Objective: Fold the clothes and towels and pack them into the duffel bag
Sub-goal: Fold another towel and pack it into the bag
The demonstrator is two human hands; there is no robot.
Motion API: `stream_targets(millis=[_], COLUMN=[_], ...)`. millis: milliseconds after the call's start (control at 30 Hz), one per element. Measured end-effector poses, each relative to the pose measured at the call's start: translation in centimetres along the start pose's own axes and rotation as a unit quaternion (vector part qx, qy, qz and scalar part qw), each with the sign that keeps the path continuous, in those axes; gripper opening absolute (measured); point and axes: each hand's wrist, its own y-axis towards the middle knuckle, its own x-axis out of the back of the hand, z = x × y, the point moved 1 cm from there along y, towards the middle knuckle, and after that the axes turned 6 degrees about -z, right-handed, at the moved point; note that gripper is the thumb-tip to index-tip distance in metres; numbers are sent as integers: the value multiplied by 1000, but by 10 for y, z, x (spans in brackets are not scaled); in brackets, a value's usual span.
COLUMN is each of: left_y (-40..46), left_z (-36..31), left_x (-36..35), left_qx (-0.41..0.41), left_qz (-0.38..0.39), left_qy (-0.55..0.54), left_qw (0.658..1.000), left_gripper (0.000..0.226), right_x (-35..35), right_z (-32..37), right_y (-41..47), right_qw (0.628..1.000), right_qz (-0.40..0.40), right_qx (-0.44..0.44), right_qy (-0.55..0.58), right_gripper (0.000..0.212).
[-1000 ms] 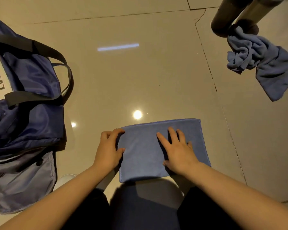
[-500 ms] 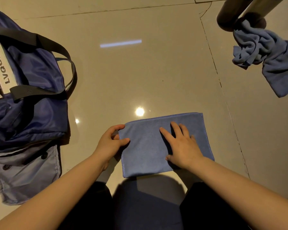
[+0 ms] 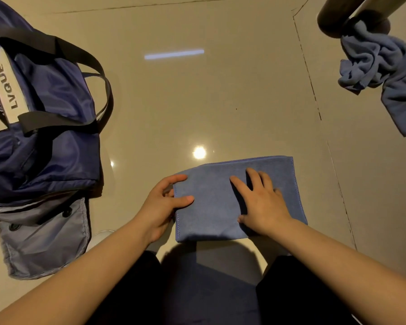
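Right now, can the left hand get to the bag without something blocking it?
Probably yes. The left hand pinches the towel's left edge, and only bare floor lies between it and the bag.

Two towels are lying out: one folded (image 3: 234, 198), one crumpled (image 3: 382, 66). One bag (image 3: 45, 141) is sitting nearby. Two hands are showing, left (image 3: 161, 207) and right (image 3: 263, 202).

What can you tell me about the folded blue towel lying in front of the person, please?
The folded blue towel is a flat rectangle of soft, matte cloth with stitched hems, lying on the glossy tiled floor before the person's knees. The left hand pinches its left edge, thumb on top; the right hand lies flat on it.
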Motion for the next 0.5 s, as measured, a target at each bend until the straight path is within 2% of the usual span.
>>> stream_targets(millis=[133, 267, 333, 433, 500], left_y=[4, 7, 9, 11, 13], left_z=[-6, -5, -2, -7, -22], left_x=[3, 8, 13, 23, 32], left_qx=[52, -17, -71, -167, -226], left_qz=[44, 13, 8, 1, 0], left_qy=[-17, 20, 98, 257, 370], left_qw=[998, 1000, 993, 952, 901], left_gripper=[45, 51, 56, 76, 91], right_x=[2, 3, 3, 7, 12], right_z=[1, 1, 2, 8, 11], right_y=[-1, -2, 0, 2, 3], right_qw=[1000, 1000, 1000, 998, 996], right_qz=[-5, -8, -11, -19, -46], right_qx=[0, 4, 10, 50, 81], right_qy=[-6, -13, -14, -18, 9], right_gripper=[97, 98, 98, 96, 90])
